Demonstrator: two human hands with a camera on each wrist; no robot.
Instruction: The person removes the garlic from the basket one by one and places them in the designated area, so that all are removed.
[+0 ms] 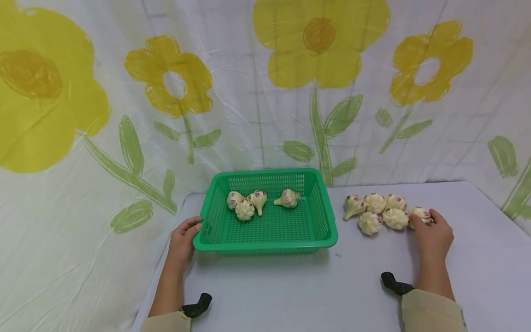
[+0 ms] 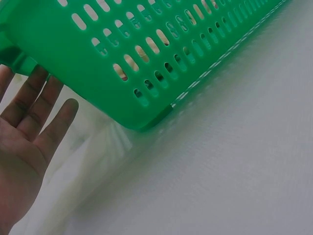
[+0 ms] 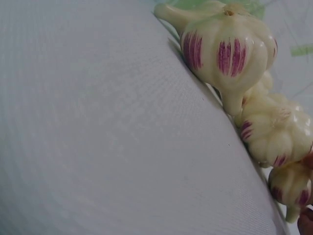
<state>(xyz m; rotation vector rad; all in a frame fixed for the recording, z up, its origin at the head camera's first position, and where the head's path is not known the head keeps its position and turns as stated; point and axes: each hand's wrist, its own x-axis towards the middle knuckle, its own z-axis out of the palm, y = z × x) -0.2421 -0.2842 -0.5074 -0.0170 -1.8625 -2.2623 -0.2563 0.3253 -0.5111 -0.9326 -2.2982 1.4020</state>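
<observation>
A green plastic basket point(image 1: 265, 246) stands on the table, with several garlic bulbs point(image 1: 245, 210) inside it. At its left end, my left hand point(image 1: 182, 240) touches the rim with fairly straight fingers; from the left wrist, fingertips point(image 2: 36, 73) reach up against the rim's underside. Off to the right, my right hand point(image 1: 433, 235) pinches a garlic bulb point(image 1: 420, 215) between thumb and fingers, beside several other purple-streaked bulbs point(image 1: 395, 218). In the right wrist view only a bit of a finger point(image 3: 306, 223) shows at the lower right corner, near garlic bulbs point(image 3: 227, 49).
A white cloth covers the table point(image 1: 290, 295). Behind it hangs a pale curtain point(image 1: 236, 115) painted with yellow flowers. Each wrist bears a black device, one by the left sleeve point(image 1: 168, 322) and one by the right sleeve point(image 1: 431, 311).
</observation>
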